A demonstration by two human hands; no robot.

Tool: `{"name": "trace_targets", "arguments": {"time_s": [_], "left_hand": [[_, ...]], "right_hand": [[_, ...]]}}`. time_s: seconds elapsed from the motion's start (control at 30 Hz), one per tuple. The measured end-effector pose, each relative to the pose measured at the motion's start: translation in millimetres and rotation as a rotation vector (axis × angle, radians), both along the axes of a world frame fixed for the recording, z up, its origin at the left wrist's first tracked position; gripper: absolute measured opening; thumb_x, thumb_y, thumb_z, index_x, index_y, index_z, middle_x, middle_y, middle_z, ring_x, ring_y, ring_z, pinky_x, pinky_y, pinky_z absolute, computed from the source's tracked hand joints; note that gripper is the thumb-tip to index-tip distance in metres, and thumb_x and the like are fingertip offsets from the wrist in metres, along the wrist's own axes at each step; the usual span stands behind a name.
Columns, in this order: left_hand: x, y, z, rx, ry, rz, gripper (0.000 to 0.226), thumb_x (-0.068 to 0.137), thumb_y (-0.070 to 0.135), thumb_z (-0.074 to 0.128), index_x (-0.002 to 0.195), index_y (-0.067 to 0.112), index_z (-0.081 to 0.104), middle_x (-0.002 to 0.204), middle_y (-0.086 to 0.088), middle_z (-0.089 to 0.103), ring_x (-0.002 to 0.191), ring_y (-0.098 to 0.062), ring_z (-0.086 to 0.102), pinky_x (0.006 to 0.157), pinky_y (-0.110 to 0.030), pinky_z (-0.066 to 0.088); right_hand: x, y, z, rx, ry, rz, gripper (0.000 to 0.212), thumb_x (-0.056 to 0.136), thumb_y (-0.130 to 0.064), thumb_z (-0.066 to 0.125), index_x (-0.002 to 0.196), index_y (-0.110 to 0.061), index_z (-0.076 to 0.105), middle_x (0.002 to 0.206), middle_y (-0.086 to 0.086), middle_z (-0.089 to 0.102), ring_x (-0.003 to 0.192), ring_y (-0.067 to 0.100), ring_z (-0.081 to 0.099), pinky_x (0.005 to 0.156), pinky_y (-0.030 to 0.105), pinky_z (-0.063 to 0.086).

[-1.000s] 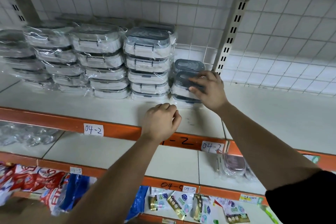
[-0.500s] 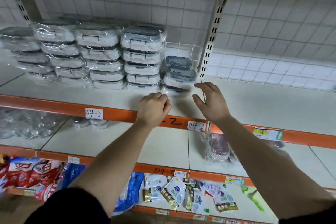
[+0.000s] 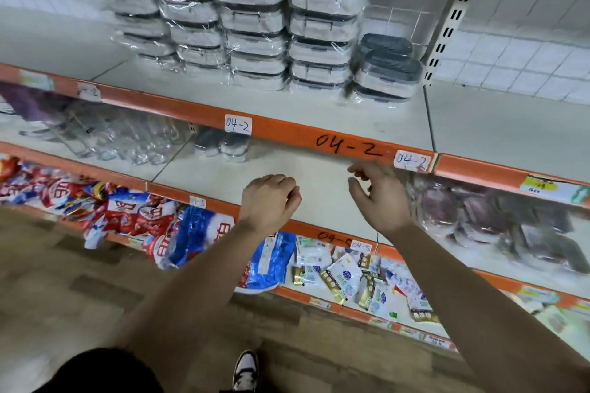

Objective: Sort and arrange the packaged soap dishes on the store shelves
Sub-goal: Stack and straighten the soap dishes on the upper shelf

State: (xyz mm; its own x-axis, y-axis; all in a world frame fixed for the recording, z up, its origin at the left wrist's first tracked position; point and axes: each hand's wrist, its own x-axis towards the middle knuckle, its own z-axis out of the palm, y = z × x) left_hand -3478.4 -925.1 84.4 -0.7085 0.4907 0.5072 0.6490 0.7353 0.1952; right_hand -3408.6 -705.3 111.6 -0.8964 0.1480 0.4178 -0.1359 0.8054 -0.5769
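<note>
Orange edging (image 3: 287, 134) runs along the front of the upper shelf, and both hands hang just below it, in front of the bare middle shelf (image 3: 319, 201). The left hand (image 3: 269, 201) is raised on a bent wrist, its fingers curled into a loose fist that holds nothing. At its three o'clock, a little apart, the right hand (image 3: 380, 198) reaches forward with thumb spread and fingers half bent and parted, also holding nothing; its fingertips are close under the edging, whether touching I cannot tell. The packaged soap dishes (image 3: 255, 25) stand at twelve o'clock from the hands, on the upper shelf, in tall film-wrapped stacks side by side, with a shorter grey-lidded stack (image 3: 388, 70) at their three o'clock, beside the slotted upright (image 3: 453, 9). Two more wrapped dishes (image 3: 223, 145) lie on the middle shelf at ten o'clock from the left hand, clear wrapped goods (image 3: 127, 140) beyond them. Blurred purple packs (image 3: 495, 217) crowd the right hand's three o'clock. Sachets (image 3: 351, 277) and red and blue bags (image 3: 127, 217) fill the lower shelf beneath the forearms.
</note>
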Motion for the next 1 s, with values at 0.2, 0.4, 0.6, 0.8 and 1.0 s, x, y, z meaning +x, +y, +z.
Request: {"name": "trace_targets", "arguments": {"time_s": [0.2, 0.4, 0.6, 0.8, 1.0], "left_hand": [[-22, -79, -56, -0.052, -0.211, 0.134, 0.034, 0.091, 0.03, 0.038, 0.071, 0.013, 0.06, 0.066, -0.002, 0.06, 0.058, -0.023, 0.054, 0.051, -0.027, 0.036], [-66, -172, -113, -0.227, -0.42, 0.072, 0.035, 0.097, 0.031, 0.042, 0.095, 0.01, 0.069, 0.089, -0.009, 0.068, 0.08, -0.031, 0.065, 0.071, -0.039, 0.05], [-154, -235, -160, -0.286, -0.489, 0.058, 0.042, 0.098, 0.031, 0.047, 0.129, 0.006, 0.06, 0.124, -0.012, 0.063, 0.112, -0.035, 0.059, 0.091, -0.042, 0.047], [-256, -252, -203, -0.354, -0.562, 0.023, 0.065, 0.103, 0.037, 0.041, 0.158, 0.016, 0.013, 0.164, -0.004, 0.018, 0.151, -0.02, 0.015, 0.121, -0.039, 0.02], [-335, -236, -225, -0.327, -0.473, 0.046, 0.064, 0.103, 0.036, 0.041, 0.157, 0.013, 0.016, 0.164, -0.006, 0.018, 0.15, -0.021, 0.016, 0.118, -0.038, 0.02]], "right_hand": [[-14, -50, -60, 0.035, -0.184, 0.049, 0.027, 0.09, -0.025, 0.054, 0.11, -0.014, 0.067, 0.107, 0.001, 0.063, 0.107, 0.021, 0.055, 0.081, 0.026, 0.04], [-56, -123, -128, 0.043, -0.367, 0.034, 0.029, 0.09, -0.022, 0.057, 0.115, -0.012, 0.069, 0.114, 0.005, 0.063, 0.114, 0.026, 0.056, 0.089, 0.027, 0.041], [-130, -191, -187, 0.051, -0.453, -0.007, 0.04, 0.09, -0.014, 0.066, 0.13, -0.012, 0.062, 0.133, 0.007, 0.057, 0.129, 0.026, 0.047, 0.104, 0.021, 0.029], [-225, -221, -237, 0.138, -0.5, -0.005, 0.054, 0.092, -0.024, 0.065, 0.143, -0.015, 0.05, 0.152, 0.006, 0.043, 0.145, 0.028, 0.028, 0.113, 0.039, 0.035], [-324, -238, -238, 0.212, -0.395, -0.051, 0.057, 0.095, -0.028, 0.06, 0.147, -0.012, 0.044, 0.156, 0.008, 0.036, 0.146, 0.028, 0.026, 0.111, 0.041, 0.037]]}}
